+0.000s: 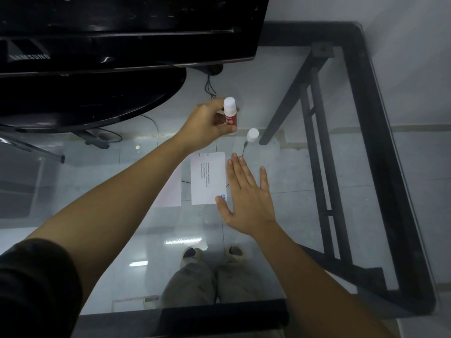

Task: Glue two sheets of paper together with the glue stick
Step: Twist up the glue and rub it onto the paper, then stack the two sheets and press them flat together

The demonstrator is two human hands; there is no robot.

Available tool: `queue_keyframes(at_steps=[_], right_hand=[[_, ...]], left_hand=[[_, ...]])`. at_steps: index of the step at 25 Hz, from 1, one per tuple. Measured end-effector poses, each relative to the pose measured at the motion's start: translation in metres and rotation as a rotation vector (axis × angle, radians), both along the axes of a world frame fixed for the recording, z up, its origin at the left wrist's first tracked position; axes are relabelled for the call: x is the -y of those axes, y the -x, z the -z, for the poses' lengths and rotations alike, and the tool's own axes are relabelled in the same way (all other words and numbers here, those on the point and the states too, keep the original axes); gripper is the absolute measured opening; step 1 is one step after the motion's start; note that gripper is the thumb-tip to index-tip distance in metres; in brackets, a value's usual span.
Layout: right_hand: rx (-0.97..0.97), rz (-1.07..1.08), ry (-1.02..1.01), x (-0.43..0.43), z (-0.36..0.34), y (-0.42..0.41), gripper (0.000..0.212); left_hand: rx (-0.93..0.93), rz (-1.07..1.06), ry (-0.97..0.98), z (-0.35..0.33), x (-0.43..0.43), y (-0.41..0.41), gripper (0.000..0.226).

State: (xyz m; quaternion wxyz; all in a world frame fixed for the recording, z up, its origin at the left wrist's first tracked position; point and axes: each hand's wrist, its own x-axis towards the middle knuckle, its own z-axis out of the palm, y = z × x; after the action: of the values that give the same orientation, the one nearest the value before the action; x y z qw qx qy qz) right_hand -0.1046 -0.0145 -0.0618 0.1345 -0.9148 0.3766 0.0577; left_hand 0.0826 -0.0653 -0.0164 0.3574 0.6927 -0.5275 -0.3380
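My left hand (207, 125) grips an upright glue stick (230, 113), white on top with a red label, held above the glass table beyond the papers. A white cap (252, 135) stands on the glass just to its right. A printed white sheet (208, 178) lies flat in the middle of the table. A second, plain sheet (170, 189) lies to its left, partly hidden under my left forearm. My right hand (246, 193) is flat with fingers spread, right of the printed sheet, its thumb touching the sheet's near right corner.
A black monitor (117, 32) on a round stand (92, 98) fills the far left. The glass table (305, 215) has a black frame (380, 152) along the right and near edges. Cables, floor tiles and my feet show through the glass.
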Motion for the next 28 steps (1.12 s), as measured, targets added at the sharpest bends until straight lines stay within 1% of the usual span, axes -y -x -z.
queue_keyframes(at_steps=[3,6,8,9,11,14,17,19,21,24,28], right_hand=[[-0.003,-0.001,0.007,0.0,0.0,0.0,0.079],[-0.002,-0.005,0.01,0.001,0.001,0.001,0.079],[-0.002,-0.007,0.01,0.0,0.002,0.002,0.079],[-0.003,-0.003,0.013,0.0,0.003,0.002,0.079],[-0.001,0.002,0.02,0.001,0.003,0.002,0.079],[-0.005,-0.009,0.004,0.001,0.002,0.003,0.078],[-0.003,-0.011,-0.006,0.0,0.001,0.002,0.077],[-0.015,-0.013,-0.009,0.0,0.0,0.001,0.078],[-0.034,-0.018,-0.013,0.001,0.0,0.001,0.078],[-0.031,-0.014,-0.058,0.003,-0.004,-0.001,0.077],[-0.025,0.008,-0.14,0.006,-0.01,-0.004,0.078]], left_hand=[[0.153,0.072,0.028,0.007,0.003,0.003,0.045],[0.179,0.077,-0.031,0.005,0.001,0.006,0.057],[0.14,0.005,-0.012,0.0,-0.015,0.004,0.064],[0.151,-0.047,0.025,-0.002,-0.028,0.002,0.063],[0.242,-0.12,0.053,-0.003,-0.061,-0.005,0.052],[0.383,-0.162,-0.106,0.0,-0.104,-0.015,0.047],[0.585,-0.105,-0.197,0.005,-0.117,-0.019,0.057],[0.673,-0.064,-0.252,0.009,-0.115,-0.016,0.065],[0.701,-0.069,-0.284,0.012,-0.113,-0.012,0.066],[0.706,-0.065,-0.294,0.014,-0.109,-0.009,0.057],[0.647,-0.045,-0.29,0.007,-0.105,-0.001,0.042]])
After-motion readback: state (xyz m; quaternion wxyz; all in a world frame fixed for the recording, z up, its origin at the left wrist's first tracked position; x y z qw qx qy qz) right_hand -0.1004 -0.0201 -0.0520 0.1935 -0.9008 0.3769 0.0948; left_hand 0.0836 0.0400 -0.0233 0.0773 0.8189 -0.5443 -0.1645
